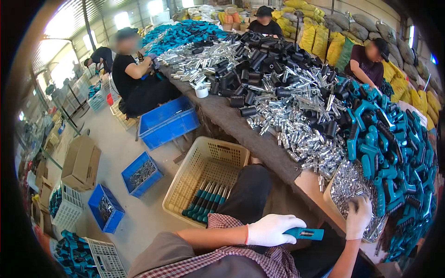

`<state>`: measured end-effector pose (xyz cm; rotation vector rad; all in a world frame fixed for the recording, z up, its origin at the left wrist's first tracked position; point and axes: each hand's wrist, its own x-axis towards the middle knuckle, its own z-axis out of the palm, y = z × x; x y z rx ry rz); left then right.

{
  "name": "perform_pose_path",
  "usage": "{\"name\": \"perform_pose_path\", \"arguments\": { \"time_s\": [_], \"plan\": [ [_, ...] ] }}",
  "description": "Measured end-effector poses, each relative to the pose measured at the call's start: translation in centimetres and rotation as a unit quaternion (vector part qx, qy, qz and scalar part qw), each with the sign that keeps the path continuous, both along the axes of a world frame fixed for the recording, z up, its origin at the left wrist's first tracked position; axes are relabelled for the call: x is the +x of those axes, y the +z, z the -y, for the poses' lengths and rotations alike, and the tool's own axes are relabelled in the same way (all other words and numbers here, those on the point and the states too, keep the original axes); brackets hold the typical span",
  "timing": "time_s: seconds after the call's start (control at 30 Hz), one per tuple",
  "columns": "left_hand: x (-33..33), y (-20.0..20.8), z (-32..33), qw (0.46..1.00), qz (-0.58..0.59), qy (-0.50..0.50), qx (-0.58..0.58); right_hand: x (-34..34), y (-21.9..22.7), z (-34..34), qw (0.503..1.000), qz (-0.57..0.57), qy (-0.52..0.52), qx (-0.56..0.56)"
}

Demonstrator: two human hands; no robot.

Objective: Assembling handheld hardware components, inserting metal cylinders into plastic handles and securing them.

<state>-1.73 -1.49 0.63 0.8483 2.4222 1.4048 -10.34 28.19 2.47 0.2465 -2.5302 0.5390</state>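
My gloved left hand point(271, 230) is wrapped round a teal plastic handle point(313, 234), held level above my lap. A dark slot with a metal piece in it shows on the handle's upper side. At the right, my gloved right hand point(359, 217) is over a shallow tray of small silver metal parts point(345, 183). Its fingers are bent together at the parts, and whatever they pinch is too small to make out. Teal handles point(380, 153) lie heaped beside that tray. A cream basket point(171, 204) by my knee holds several teal-and-black tools with metal shafts point(208, 197).
Silver metal pieces point(273, 118), black sleeves point(259, 62) and more teal parts point(181, 37) cover the long table. Blue crates point(169, 123) and a cardboard box point(81, 162) stand on the floor at left. Co-workers sit round the table; yellow sacks point(320, 41) are stacked behind.
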Motion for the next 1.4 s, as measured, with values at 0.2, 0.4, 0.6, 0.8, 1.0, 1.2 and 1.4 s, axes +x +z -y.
{"name": "perform_pose_path", "arguments": {
  "time_s": [0.2, 0.4, 0.6, 0.8, 1.0, 1.2, 1.4],
  "plan": [
    [-0.4, 0.0, 0.0, 1.000, -0.007, 0.001, -0.002, 0.1, 0.6, 1.1, 1.000, -0.013, 0.000, -0.014],
    [0.2, 0.1, -0.9, 1.000, -0.013, -0.006, 0.018, 0.8, 1.0, 0.9, 0.997, 0.039, -0.027, 0.053],
    [-0.3, 1.7, -0.3, 0.997, -0.081, 0.018, 0.000, 0.3, 0.9, -0.4, 0.999, -0.008, -0.020, -0.041],
    [-1.8, 3.4, -0.2, 0.990, -0.129, 0.024, -0.049, 1.3, 3.9, 0.9, 0.975, 0.068, 0.022, -0.210],
    [-2.1, 4.7, -1.4, 0.952, -0.274, -0.020, -0.133, 7.2, 2.9, 5.2, 0.855, 0.291, 0.196, -0.382],
    [-1.7, 4.1, -1.9, 0.938, -0.306, -0.053, -0.155, 9.2, 1.5, 6.7, 0.899, 0.269, 0.172, -0.300],
    [-1.9, 3.4, -1.4, 0.941, -0.295, -0.051, -0.154, 10.2, 0.6, 6.0, 0.926, 0.171, 0.243, -0.232]
  ]
}}
